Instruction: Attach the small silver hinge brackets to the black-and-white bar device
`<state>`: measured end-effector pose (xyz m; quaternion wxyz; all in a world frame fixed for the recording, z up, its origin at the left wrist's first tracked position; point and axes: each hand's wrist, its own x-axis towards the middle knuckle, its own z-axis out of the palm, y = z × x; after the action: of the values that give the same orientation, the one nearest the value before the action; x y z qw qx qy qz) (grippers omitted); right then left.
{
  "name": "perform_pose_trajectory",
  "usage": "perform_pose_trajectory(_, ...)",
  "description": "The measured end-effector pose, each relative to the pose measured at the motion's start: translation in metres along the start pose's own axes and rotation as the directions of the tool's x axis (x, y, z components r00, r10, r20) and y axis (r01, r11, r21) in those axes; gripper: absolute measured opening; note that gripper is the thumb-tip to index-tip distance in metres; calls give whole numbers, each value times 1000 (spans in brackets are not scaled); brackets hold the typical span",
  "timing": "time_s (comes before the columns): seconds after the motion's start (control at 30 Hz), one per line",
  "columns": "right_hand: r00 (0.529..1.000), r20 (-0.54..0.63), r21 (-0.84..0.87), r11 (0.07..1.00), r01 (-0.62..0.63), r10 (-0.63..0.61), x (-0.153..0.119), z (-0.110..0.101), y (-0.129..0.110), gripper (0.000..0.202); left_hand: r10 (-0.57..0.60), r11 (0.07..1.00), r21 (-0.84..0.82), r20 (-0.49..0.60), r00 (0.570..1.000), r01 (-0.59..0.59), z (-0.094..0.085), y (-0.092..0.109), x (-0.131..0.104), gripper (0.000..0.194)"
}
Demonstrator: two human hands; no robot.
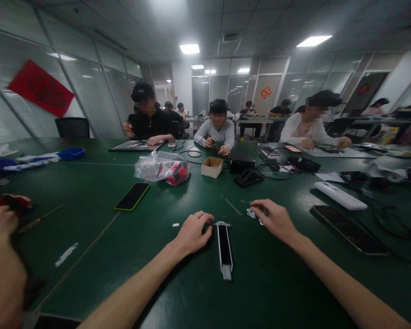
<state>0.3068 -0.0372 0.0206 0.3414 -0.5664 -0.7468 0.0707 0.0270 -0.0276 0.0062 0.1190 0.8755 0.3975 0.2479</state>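
A narrow white-framed device with a black strip down its middle [225, 246] lies on the green table in front of me, a thin crossbar at its far end. My left hand [194, 232] rests just left of that end. Its fingers are loosely curved with the thumb apart, close to the crossbar; whether they touch it I cannot tell. To the right of the device, my right hand [273, 220] has its fingertips at several small pale flat pieces with holes [251, 213]. Its fingers look apart, and part of the pieces is hidden under them.
A green-edged phone [132, 197], a clear plastic bag with red items [164, 168] and a small cardboard box [212, 167] lie ahead. To the right are a dark phone [349, 228] and a white case [340, 195]. A co-worker's arm [3, 265] reaches in at left.
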Motion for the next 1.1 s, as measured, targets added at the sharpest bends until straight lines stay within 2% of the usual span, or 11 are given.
perform_pose_trajectory(0.1, 998, 46, 200, 979, 33, -43, -11, 24, -38, 18, 23, 1000, 0, -65, 998, -23, -4, 6, -1, 19)
perform_pose_trajectory(0.17, 996, 78, 314, 949, 19, -46, -19, 37, -58, 17, 84, 996, -11, -97, 992, -86, -5, 9, -1, 19)
perform_pose_trajectory(0.3, 993, 118, 423, 905, -42, -9, -28, 49, -74, 15, 233, 971, -33, -108, 967, -237, -2, 10, -2, 16)
perform_pose_trajectory(0.47, 994, 109, 476, 876, -75, 25, -29, 50, -72, 16, 274, 961, -27, -72, 959, -277, 4, 6, -2, 17)
perform_pose_trajectory(0.77, 993, 110, 499, 862, -93, 44, -27, 51, -72, 17, 312, 947, -43, -108, 944, -318, 3, 7, -2, 19)
perform_pose_trajectory(0.9, 994, 106, 422, 905, -48, 4, -24, 47, -66, 16, 300, 952, -26, -104, 948, -304, -3, 5, -1, 18)
perform_pose_trajectory(1.0, 997, 61, 305, 952, 16, -37, -20, 41, -53, 15, 237, 971, 2, -91, 967, -238, -8, -3, 0, 15)
perform_pose_trajectory(1.1, 992, 109, 215, 976, 31, -56, -17, 36, -42, 14, 163, 986, 51, -47, 986, -161, -10, -13, 1, 13)
